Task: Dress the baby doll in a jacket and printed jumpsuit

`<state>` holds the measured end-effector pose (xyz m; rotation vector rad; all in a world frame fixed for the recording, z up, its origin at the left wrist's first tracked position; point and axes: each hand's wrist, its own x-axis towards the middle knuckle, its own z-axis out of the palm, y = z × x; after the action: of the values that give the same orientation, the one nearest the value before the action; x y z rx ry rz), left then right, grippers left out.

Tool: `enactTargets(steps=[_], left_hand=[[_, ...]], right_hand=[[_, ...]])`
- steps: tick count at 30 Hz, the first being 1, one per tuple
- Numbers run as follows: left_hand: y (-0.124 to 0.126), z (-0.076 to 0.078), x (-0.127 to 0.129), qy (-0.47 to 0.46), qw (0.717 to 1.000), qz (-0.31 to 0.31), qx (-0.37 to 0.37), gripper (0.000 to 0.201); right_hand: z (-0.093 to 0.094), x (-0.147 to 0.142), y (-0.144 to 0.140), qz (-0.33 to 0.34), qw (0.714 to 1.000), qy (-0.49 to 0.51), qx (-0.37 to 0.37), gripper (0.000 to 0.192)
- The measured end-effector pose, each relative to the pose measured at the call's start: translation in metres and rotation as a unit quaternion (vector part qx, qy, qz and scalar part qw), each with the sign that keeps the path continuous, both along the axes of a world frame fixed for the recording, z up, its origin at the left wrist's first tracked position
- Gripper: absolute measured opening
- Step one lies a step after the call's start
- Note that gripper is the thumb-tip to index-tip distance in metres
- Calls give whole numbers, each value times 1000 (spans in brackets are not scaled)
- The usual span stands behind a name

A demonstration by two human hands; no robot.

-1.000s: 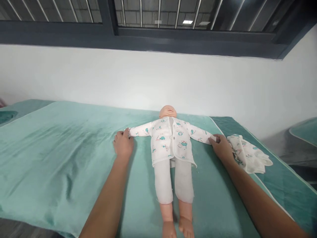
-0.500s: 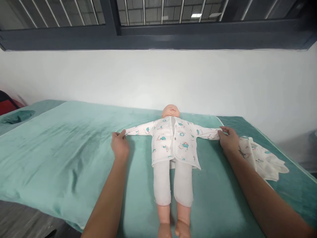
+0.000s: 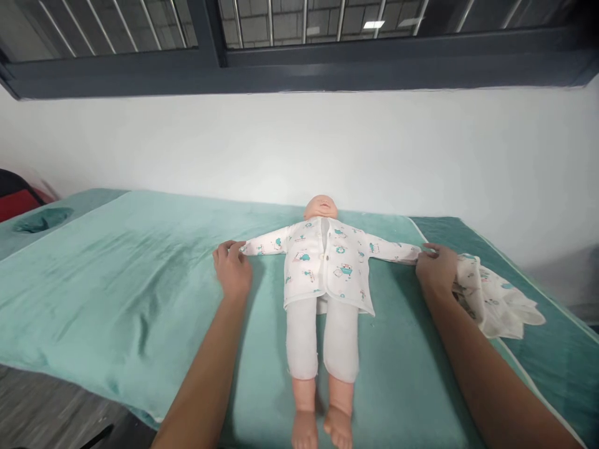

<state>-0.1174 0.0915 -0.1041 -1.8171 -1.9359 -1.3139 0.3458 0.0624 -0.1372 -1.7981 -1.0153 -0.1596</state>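
Observation:
A baby doll (image 3: pixel 322 207) lies on its back on a teal blanket (image 3: pixel 131 274), arms spread wide. It wears a white printed shirt (image 3: pixel 325 262) and plain white pants (image 3: pixel 322 337); its bare feet point toward me. My left hand (image 3: pixel 233 268) pinches the cuff of the sleeve on the left side. My right hand (image 3: pixel 436 268) holds the end of the other sleeve, flat against the blanket. Both sleeves are stretched straight out.
A crumpled printed white garment (image 3: pixel 496 299) lies just right of my right hand. A darker teal mat (image 3: pixel 552 349) shows under the blanket at the right. A white wall (image 3: pixel 299 149) and barred window run behind. The bed's front-left edge drops to a grey floor (image 3: pixel 42 405).
The view shifted and both hands kept hold of the sleeve ends; the arms spread slightly wider, my right hand moving further right toward the crumpled garment.

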Motion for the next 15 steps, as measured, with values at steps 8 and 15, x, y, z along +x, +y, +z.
enactTargets(steps=[8, 15], left_hand=[[-5, 5, 21, 59, 996, -59, 12, 32], [-2, 0, 29, 80, 972, -201, -95, 31]], right_hand=[[31, -84, -9, 154, 984, -42, 78, 30], [98, -170, 6, 293, 951, 49, -89, 31]])
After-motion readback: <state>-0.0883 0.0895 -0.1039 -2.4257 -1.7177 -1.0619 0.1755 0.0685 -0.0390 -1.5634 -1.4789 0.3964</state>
